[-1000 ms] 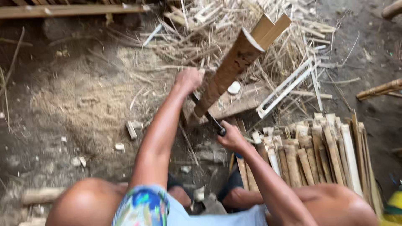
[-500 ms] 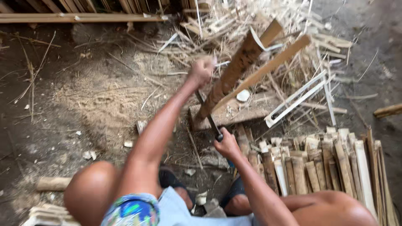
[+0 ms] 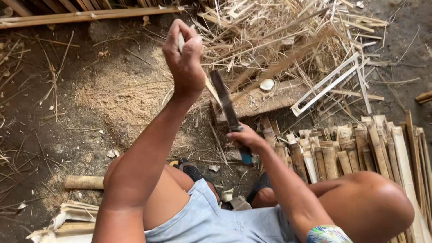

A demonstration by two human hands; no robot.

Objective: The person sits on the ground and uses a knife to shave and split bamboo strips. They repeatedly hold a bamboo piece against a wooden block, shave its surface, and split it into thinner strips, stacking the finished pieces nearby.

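1. The left hand (image 3: pixel 185 60) is raised and closed tight around the top of a thin bamboo strip (image 3: pixel 210 87), which slants down from the fist toward the wooden chopping block (image 3: pixel 265 102).
2. The right hand (image 3: pixel 245 139) is clenched on the blue handle of a broad-bladed knife (image 3: pixel 225 101); the blade points up and away, with its upper part just beside the strip below the left fist. Whether the edge is touching the strip cannot be told.
3. The block lies flat on the dirt ground (image 3: pixel 67 117) just beyond the knife, with a small pale round chip on it.
4. No box, basket or other container shows; everything lies loose on the ground.
5. A row of split bamboo slats (image 3: pixel 351 153) lies side by side to the right, near the right knee.
6. A heap of thin bamboo shavings (image 3: pixel 288 40) spreads behind the block.
7. A short round bamboo piece (image 3: pixel 83 182) rests on the ground at lower left, near a stack of pale strips (image 3: pixel 72 218).
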